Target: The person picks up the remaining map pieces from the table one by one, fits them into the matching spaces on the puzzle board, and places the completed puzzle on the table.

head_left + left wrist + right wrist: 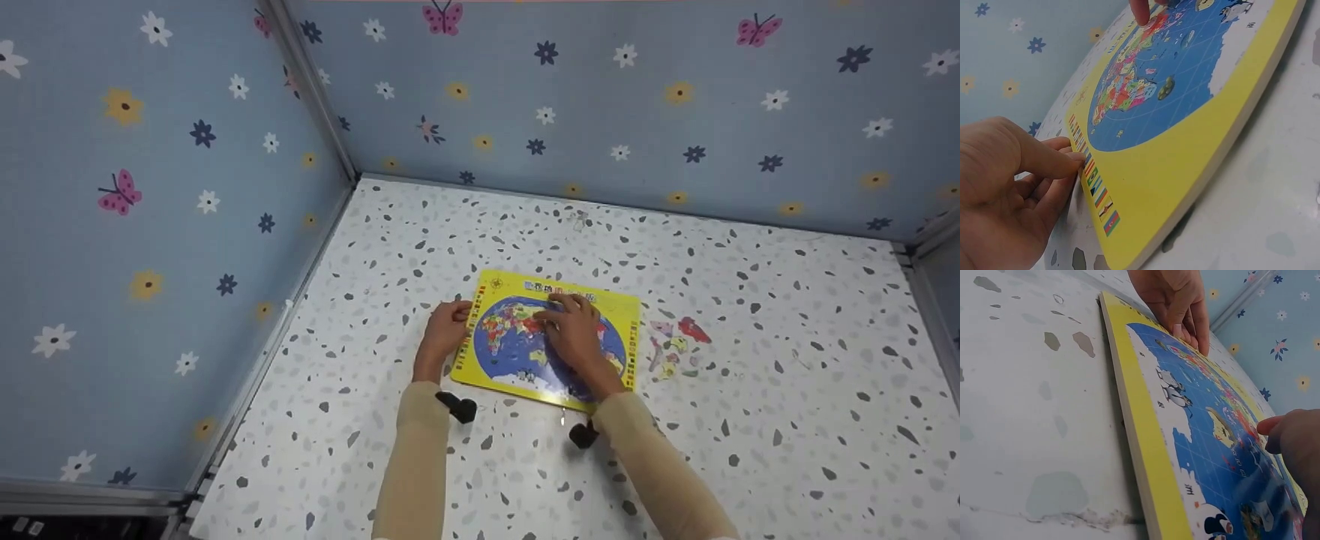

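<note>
Left hand (448,328) pinching map board's (517,360) left edge | right hand (577,334) loosely spread, fingertips on map, board beneath | loose pieces (693,330) lie right of it | risk: uneven right-hand pressure could skid board or unseat pieces.

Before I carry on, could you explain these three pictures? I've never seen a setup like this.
There is no machine here: a person is working barehanded. The wide picture is taken from the person's head, looking forward and down; the other two are taken from the left and right wrists. On the speckled table lies a yellow-bordered world map board, with small loose pieces to its right. The left hand grips the board's left edge. The right hand reaches over the board; I can't tell whether it pinches a piece.
</note>
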Available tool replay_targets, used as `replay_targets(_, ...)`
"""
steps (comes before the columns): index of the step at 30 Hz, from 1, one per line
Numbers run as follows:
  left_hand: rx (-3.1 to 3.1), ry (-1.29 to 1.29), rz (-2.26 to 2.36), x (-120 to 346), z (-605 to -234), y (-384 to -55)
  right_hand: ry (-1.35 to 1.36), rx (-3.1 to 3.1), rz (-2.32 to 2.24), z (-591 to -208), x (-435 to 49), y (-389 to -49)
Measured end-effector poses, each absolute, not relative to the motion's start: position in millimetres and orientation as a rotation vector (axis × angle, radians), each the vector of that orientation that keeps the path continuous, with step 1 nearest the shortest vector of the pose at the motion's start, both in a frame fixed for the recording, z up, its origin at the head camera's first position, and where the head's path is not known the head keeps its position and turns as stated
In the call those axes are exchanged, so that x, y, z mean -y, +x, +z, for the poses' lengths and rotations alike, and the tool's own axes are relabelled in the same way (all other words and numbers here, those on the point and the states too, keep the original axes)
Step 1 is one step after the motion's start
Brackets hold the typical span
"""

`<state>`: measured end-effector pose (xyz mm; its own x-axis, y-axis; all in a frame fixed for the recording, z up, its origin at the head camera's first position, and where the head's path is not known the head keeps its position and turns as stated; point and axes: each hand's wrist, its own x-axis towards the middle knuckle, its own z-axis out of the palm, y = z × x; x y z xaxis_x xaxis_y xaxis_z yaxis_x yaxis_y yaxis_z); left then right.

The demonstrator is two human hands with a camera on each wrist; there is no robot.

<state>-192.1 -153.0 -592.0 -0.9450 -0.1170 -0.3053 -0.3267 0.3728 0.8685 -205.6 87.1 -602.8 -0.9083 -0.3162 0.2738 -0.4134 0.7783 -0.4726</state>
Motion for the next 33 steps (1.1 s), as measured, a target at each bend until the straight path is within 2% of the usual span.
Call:
replay_targets(8,-2.449,-0.412,1.590,153,-594,-194,0.754,2.757,0.495,-603,-93,-199)
replay_targets(18,-2.452,-0.446,1.568,151,-591,-192,0.817,2.800,0.390,-603,-97,-190)
replay_targets(33,-2.469,-0.468,1.550,151,-590,-192,0.626,2.893,0.784,-599,-95,-200)
